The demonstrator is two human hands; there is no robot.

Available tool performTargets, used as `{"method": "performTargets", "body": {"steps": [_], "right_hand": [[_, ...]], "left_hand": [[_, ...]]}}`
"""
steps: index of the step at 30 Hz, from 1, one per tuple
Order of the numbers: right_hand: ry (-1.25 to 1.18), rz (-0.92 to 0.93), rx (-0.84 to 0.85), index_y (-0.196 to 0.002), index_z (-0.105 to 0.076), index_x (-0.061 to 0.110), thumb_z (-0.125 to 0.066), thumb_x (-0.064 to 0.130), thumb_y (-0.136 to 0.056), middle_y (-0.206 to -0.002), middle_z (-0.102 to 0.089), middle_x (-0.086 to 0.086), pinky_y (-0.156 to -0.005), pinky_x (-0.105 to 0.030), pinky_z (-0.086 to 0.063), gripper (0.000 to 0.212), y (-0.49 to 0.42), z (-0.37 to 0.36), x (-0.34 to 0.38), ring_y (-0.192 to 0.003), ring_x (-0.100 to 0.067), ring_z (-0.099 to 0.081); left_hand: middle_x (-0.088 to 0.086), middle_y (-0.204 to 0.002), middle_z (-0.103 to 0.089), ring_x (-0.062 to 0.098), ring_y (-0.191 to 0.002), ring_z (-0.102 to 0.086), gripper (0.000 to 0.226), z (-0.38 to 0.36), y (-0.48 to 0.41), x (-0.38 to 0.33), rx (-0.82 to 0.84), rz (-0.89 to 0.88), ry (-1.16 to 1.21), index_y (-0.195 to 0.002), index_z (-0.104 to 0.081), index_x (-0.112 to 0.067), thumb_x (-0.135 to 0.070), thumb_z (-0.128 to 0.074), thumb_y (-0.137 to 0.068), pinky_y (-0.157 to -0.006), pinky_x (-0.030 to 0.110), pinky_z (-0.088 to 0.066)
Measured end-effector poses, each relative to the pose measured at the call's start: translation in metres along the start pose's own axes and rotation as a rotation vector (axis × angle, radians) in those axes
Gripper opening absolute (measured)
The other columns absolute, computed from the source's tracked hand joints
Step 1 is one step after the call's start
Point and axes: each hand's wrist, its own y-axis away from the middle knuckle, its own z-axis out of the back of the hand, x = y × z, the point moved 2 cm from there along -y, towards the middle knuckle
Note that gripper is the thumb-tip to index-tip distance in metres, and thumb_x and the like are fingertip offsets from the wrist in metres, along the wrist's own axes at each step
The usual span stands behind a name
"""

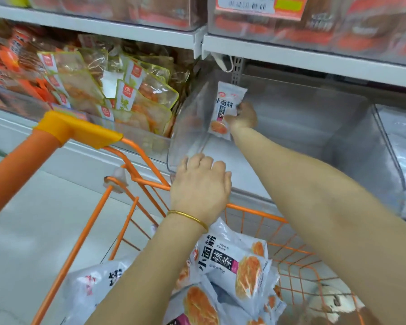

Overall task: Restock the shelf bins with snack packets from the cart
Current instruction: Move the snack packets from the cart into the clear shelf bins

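Note:
My right hand [243, 116] reaches deep into a clear plastic shelf bin [314, 127] and grips a white snack packet [225, 109] upright against the bin's left wall. My left hand [201, 186], with a gold bangle on the wrist, rests on the bin's front left corner, fingers curled over its edge. Below, the orange wire cart [136, 202] holds several more white snack packets [234, 273] with black lettering and an orange picture.
The bin to the left [108, 90] is heaped with yellow-edged and orange packets. Another clear bin [403, 160] with white packets sits at far right. A white shelf board [314, 59] hangs low above the bin. The cart's orange handle [63, 130] stands at left.

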Motion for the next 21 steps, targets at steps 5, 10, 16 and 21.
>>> {"method": "performTargets", "body": {"steps": [5, 10, 16, 21], "right_hand": [[0.042, 0.015, -0.122, -0.116, -0.051, 0.001, -0.059, 0.008, -0.089, -0.12, -0.059, -0.013, -0.076, -0.022, -0.043, 0.029, -0.018, -0.004, -0.001, -0.108, -0.024, -0.058], [0.089, 0.012, -0.095, -0.118, -0.048, 0.002, -0.051, 0.012, -0.092, -0.12, -0.058, -0.017, -0.082, -0.032, -0.043, 0.028, -0.019, -0.015, -0.009, -0.111, -0.03, -0.057], [0.092, -0.035, -0.002, -0.126, -0.039, 0.002, -0.053, 0.007, -0.09, -0.125, -0.054, -0.016, -0.082, -0.029, -0.042, 0.04, -0.012, 0.0, -0.017, -0.114, -0.03, -0.054], [0.159, 0.021, 0.068, -0.129, -0.041, 0.0, -0.057, 0.01, -0.088, -0.127, -0.055, -0.017, -0.083, -0.029, -0.043, 0.045, 0.02, 0.045, -0.009, -0.114, -0.029, -0.054]], "left_hand": [[0.008, -0.088, -0.068, 0.031, -0.097, -0.06, 0.051, 0.0, 0.0, 0.0, 0.005, 0.0, -0.016, -0.09, -0.07, -0.013, -0.036, -0.024, -0.086, -0.094, 0.047, -0.046], [0.007, -0.089, -0.068, 0.03, -0.099, -0.061, 0.048, -0.002, 0.001, 0.001, -0.013, -0.002, -0.021, -0.091, -0.069, -0.014, -0.036, -0.027, -0.087, -0.096, 0.048, -0.045], [0.006, -0.086, -0.068, 0.03, -0.093, -0.063, 0.049, 0.002, 0.001, -0.001, 0.055, -0.018, -0.023, -0.09, -0.069, -0.013, -0.038, -0.027, -0.089, -0.091, 0.046, -0.048], [0.012, -0.098, -0.066, 0.033, -0.1, -0.058, 0.065, 0.01, 0.004, -0.004, 0.093, -0.036, 0.01, -0.102, -0.067, -0.009, -0.043, -0.014, -0.086, -0.098, 0.045, -0.041]]}}
